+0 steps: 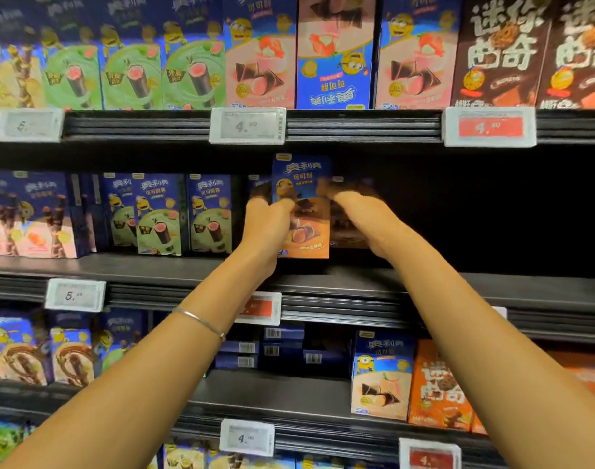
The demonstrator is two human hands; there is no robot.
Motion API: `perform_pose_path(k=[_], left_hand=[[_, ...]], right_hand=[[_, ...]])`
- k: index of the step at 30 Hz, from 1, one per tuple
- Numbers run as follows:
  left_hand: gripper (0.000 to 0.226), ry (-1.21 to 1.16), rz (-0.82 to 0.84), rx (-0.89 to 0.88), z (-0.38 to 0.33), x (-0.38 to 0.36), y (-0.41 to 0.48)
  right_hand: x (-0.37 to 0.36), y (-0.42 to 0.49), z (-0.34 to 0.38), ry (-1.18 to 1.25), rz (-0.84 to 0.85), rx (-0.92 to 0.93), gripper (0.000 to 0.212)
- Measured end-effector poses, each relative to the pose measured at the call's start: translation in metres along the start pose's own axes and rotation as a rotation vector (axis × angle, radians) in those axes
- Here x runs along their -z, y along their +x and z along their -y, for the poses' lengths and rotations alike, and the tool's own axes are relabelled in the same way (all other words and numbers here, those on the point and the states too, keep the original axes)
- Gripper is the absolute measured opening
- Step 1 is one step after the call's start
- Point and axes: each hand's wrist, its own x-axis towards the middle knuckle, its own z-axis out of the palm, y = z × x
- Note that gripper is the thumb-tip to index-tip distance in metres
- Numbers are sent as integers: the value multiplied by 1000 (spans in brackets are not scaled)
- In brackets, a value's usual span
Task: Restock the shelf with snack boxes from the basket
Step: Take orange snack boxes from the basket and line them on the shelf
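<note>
Snack box point(301, 204) upright; left hand point(267, 220) grips; right hand point(355, 213) beside

Three shelf boards point(475, 287) show, with seven price tags point(74, 294) in plain view on their front edges: three on the top one, two on the middle one, two on the lowest. Four are white tags point(247, 126) and three are red tags point(489, 126). The top shelf carries one yellowish box point(5, 79) at its left end, three green boxes point(130, 76), two pink boxes point(259, 72), one upside-down box point(333, 76) between those, and two brown boxes point(499, 52) at the right end. The middle shelf has three green-fronted boxes point(159, 218) toward its left end. There are two hands, the left hand point(265, 216) and the right hand point(355, 214), with one blue-and-orange box point(301, 177) between them and one bracelet point(199, 321).
</note>
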Motion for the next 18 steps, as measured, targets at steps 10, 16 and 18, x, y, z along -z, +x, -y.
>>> perform_pose_path(k=[10,16,18], left_hand=[[50,728,105,-303,7,-60,45],[98,1355,105,-588,13,-46,88],[110,1455,173,-583,13,-49,97]], right_hand=[[82,1,-14,-23,-107,26,15],[129,32,-48,-366,-244,-67,39],[132,38,-53,-475,-261,-77,49]])
